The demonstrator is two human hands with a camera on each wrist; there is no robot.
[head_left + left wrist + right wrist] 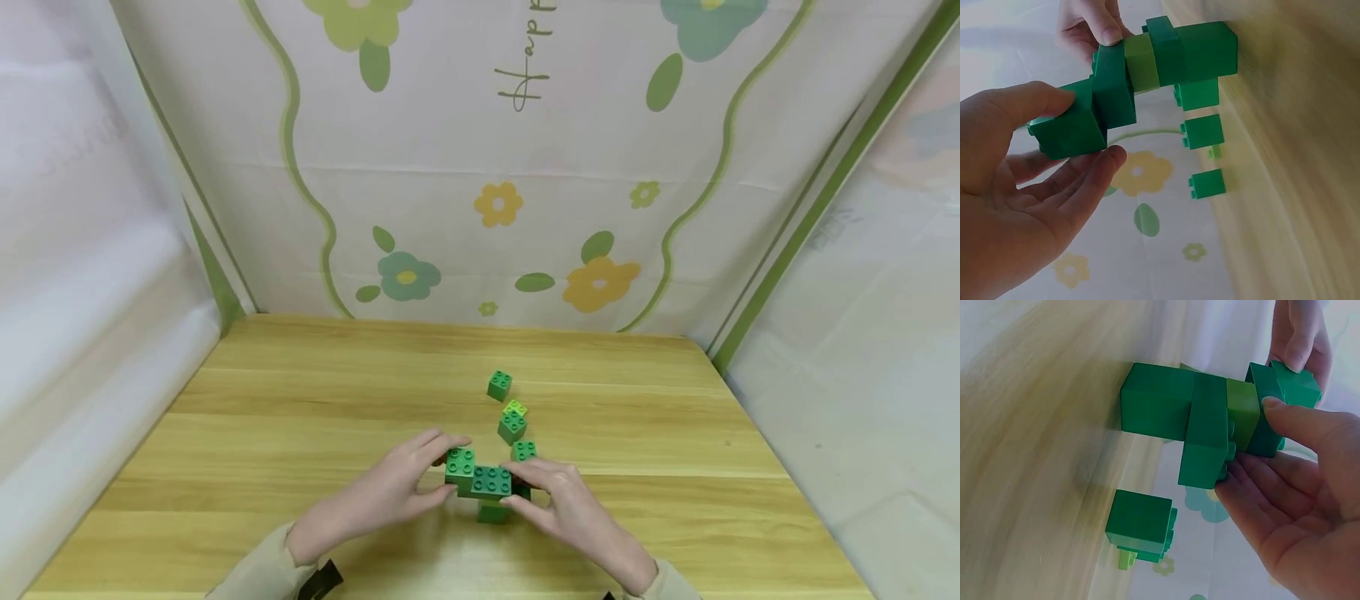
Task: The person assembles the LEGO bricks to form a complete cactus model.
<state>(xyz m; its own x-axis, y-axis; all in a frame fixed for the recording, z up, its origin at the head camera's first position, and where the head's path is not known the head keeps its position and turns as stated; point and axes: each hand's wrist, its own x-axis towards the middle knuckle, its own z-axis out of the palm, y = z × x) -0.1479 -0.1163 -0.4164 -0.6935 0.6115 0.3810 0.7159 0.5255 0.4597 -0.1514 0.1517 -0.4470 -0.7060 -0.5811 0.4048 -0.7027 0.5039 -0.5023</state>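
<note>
A stack of toy building bricks stands on the wooden table in front of me. From the bottom it has a green block (1207, 50), a dark green brick (1202, 428), a lime green brick (1141, 62) and an upper dark green brick (492, 482). At its upper left end sits a bright green block (460, 467), overhanging to the left. My left hand (397, 482) pinches this block between thumb and fingers. My right hand (562, 502) grips the upper dark green brick from the right, thumb on its near side.
Behind the stack, loose green blocks stand in a rough line: a near one (524, 450), a middle one (512, 427) and a far one (499, 385). A small lime brick (515, 407) lies among them. Printed cloth (420, 183) rises behind the table (337, 400).
</note>
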